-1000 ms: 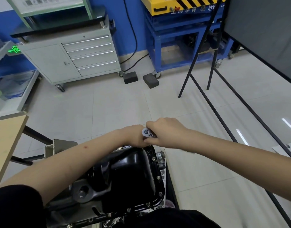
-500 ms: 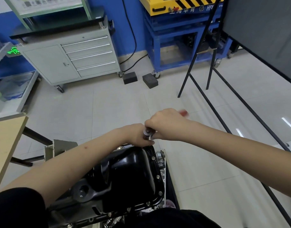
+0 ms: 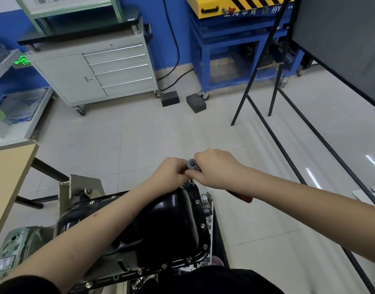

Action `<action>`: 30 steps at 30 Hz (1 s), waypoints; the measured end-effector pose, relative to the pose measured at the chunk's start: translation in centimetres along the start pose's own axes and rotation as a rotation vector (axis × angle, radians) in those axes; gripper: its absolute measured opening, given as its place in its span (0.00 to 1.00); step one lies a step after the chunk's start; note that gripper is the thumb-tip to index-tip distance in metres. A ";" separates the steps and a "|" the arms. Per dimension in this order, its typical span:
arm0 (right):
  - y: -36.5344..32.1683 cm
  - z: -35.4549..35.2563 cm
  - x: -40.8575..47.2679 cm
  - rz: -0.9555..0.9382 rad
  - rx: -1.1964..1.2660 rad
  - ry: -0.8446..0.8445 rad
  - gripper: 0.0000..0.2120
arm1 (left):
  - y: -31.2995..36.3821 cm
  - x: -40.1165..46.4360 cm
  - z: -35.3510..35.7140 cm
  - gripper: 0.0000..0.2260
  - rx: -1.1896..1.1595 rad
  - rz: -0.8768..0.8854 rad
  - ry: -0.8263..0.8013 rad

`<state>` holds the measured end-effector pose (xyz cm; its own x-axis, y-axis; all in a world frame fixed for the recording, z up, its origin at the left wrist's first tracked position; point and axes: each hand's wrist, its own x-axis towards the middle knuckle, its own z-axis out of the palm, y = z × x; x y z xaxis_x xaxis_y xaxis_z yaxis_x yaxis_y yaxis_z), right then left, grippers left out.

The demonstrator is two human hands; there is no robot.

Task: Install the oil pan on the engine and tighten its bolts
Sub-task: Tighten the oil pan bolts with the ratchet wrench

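Note:
A black oil pan [image 3: 161, 225] sits on the engine [image 3: 18, 247] low in the view, with several bolts along its flange [image 3: 202, 225]. A ratchet wrench stands on a bolt at the pan's far right corner; its round head [image 3: 191, 163] shows between my hands. My right hand [image 3: 216, 168] grips the wrench, whose red handle [image 3: 241, 197] pokes out under my right wrist. My left hand [image 3: 173, 172] holds the wrench just below its head, over the socket. The bolt under the socket [image 3: 190, 183] is mostly hidden.
A grey wheeled tool cabinet [image 3: 101, 68] stands at the back left and a blue and yellow machine [image 3: 235, 39] at the back. Two dark blocks [image 3: 182, 99] lie on the tiled floor. A black-framed board stand [image 3: 288, 124] runs along the right. A wooden table edge [image 3: 10, 177] is at the left.
My right hand swung the ratchet handle away from me and back toward my right, so the red handle now shows under my wrist. My left hand stayed at the wrench head.

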<state>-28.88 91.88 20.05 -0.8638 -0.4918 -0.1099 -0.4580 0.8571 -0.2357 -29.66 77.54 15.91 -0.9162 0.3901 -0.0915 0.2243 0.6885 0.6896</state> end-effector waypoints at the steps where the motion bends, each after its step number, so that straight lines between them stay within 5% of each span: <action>1: 0.0 -0.1 0.0 -0.048 -0.037 -0.009 0.13 | -0.2 -0.1 -0.2 0.22 -0.013 0.016 -0.028; 6: 0.6 -1.4 0.8 -0.421 -0.418 -0.043 0.11 | -0.5 -0.3 -0.5 0.16 -0.023 0.015 -0.148; 15: 0.3 0.1 -0.1 -0.125 -0.147 -0.060 0.18 | -0.8 -0.1 -0.5 0.19 -0.093 -0.051 -0.124; 21: 1.8 -1.0 0.7 -0.534 -0.479 0.012 0.12 | -0.3 0.2 -0.1 0.22 -0.069 -0.032 -0.161; 23: 1.4 -1.2 0.6 -0.460 -0.440 0.014 0.08 | -0.4 0.1 -0.2 0.18 -0.115 -0.055 -0.186; 27: 0.7 0.1 -0.5 -0.137 -0.143 -0.042 0.19 | -0.8 -0.1 -0.4 0.16 -0.203 -0.098 -0.201; 30: 0.5 0.3 -0.6 -0.081 -0.107 -0.057 0.18 | -0.7 -0.1 -0.4 0.17 -0.166 -0.078 -0.167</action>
<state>-28.57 92.55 19.71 -0.8111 -0.5652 -0.1503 -0.5482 0.8243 -0.1417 -29.85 76.83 15.72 -0.8578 0.4449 -0.2574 0.0843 0.6158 0.7833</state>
